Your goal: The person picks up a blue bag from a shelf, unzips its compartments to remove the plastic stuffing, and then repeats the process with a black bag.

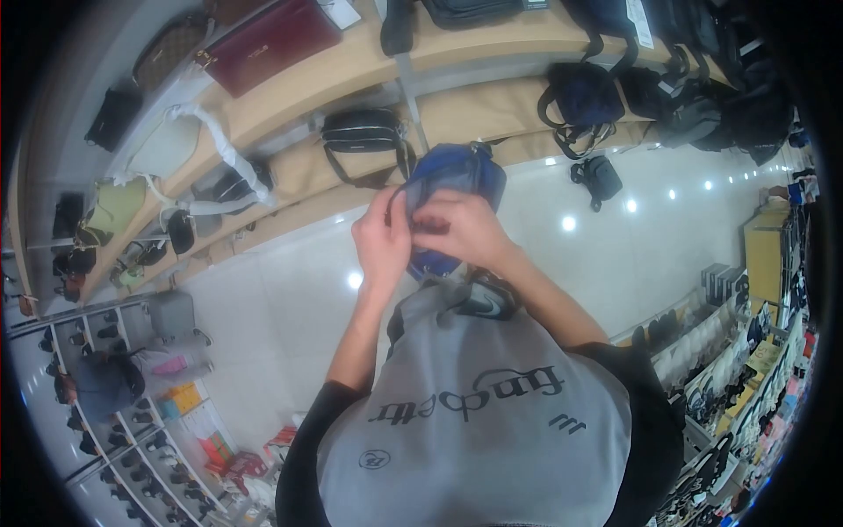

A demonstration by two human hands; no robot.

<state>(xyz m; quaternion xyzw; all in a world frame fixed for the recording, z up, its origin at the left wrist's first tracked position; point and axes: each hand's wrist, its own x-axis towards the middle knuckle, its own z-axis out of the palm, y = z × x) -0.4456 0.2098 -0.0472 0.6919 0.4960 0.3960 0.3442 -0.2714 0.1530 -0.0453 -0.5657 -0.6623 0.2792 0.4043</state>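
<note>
**Two bare hands meet over one blue bag**

One blue bag (457, 167) is in front of the person's grey shirt (492, 422), with two hands at its near side. The left hand (383, 239) is at the bag's left edge, fingers drawn in to a narrow grip, probably to steady it. The right hand (464, 224) lies across the middle, fingers bent and fingertips close together, which suggests small, fine work there. What either hand pinches is hidden, so I cannot tell whether it is a strap, a zip or cloth. Holding the bag close to the body likely keeps it in easy sight and reach of both hands.

Around the blue bag, counting the clearest things: one black bag (360, 130) is just beyond it to the left, its strap hanging down, and one red pouch (272, 44) is farther up in that direction, lying flat on a wooden shelf (351, 77), probably to show its front. One navy backpack (587, 95) is beyond the blue bag to the right, and one small dark bag (599, 180) is below that backpack. Left of the blue bag are one cream bag (167, 145) and one green bag (118, 204). The darker bags at far right overlap too much to count.
</note>
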